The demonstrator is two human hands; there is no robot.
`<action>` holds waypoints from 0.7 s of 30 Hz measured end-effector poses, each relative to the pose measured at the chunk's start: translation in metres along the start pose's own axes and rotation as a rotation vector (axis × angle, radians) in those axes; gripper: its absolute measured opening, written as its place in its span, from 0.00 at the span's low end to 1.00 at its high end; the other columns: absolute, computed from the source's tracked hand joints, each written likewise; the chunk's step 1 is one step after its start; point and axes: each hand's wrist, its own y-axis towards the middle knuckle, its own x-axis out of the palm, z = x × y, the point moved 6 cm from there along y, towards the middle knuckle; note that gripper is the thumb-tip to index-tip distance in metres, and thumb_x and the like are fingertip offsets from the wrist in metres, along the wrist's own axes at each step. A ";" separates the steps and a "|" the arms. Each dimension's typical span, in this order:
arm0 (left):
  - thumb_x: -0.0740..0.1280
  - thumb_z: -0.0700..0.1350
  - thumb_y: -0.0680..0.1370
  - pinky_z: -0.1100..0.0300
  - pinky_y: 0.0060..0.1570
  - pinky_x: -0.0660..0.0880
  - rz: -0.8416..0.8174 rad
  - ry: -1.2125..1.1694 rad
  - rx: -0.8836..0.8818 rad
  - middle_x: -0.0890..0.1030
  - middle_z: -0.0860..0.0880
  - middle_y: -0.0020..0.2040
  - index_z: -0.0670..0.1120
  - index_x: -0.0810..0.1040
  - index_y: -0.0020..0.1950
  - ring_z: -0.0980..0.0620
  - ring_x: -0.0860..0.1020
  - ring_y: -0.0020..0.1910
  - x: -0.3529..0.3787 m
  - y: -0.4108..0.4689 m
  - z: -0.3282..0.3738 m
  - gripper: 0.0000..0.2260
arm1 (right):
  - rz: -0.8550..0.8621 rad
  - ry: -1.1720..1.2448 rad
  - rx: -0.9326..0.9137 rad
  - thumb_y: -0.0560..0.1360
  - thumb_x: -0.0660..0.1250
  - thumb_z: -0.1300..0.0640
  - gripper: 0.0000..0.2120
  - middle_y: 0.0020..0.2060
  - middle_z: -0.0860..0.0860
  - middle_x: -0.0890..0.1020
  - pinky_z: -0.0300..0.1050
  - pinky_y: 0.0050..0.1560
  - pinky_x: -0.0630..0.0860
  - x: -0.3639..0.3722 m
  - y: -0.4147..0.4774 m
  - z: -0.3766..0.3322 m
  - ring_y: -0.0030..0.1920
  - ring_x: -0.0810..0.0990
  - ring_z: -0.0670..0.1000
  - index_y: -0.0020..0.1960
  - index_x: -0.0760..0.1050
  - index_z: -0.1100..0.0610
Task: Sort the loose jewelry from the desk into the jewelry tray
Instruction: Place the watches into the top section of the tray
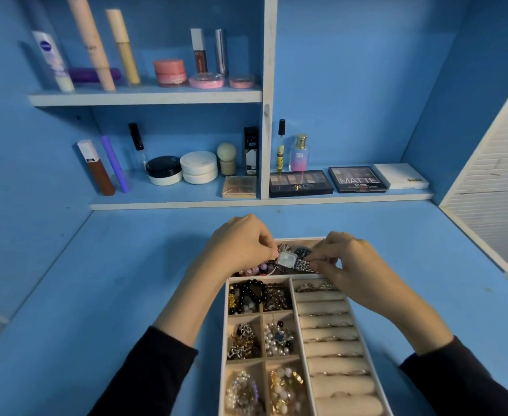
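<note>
Head view: my left hand (240,244) pinches one end of a square-faced watch (287,260) above the far compartment of the jewelry tray (223,340) on the blue bench (126,280). My right hand (351,259) has its fingers (326,261) closed on the metal band. Bead bracelets (255,292) and chains fill the left cells; ring rolls (330,334) run down the right.
</note>
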 end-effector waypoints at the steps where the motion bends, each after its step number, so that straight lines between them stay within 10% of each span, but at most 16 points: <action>1: 0.70 0.47 0.72 0.63 0.38 0.74 -0.015 0.036 0.007 0.84 0.53 0.39 0.51 0.83 0.42 0.54 0.81 0.40 -0.001 0.002 0.001 0.03 | -0.003 -0.013 -0.003 0.74 0.67 0.62 0.08 0.42 0.52 0.78 0.36 0.43 0.63 0.000 0.000 0.000 0.42 0.70 0.48 0.49 0.83 0.57; 13: 0.66 0.46 0.76 0.61 0.53 0.70 -0.136 -0.027 0.142 0.78 0.51 0.54 0.48 0.78 0.58 0.56 0.74 0.50 -0.003 0.037 0.006 0.11 | 0.135 0.155 0.103 0.73 0.68 0.55 0.04 0.38 0.50 0.76 0.33 0.37 0.68 -0.012 -0.013 0.016 0.34 0.74 0.47 0.47 0.81 0.49; 21: 0.67 0.41 0.76 0.66 0.38 0.74 -0.267 0.006 0.222 0.78 0.57 0.31 0.42 0.82 0.49 0.67 0.75 0.28 0.006 0.044 0.016 0.06 | 0.180 0.303 0.201 0.74 0.66 0.56 0.05 0.35 0.49 0.78 0.35 0.36 0.68 -0.020 -0.025 0.033 0.33 0.72 0.45 0.44 0.80 0.47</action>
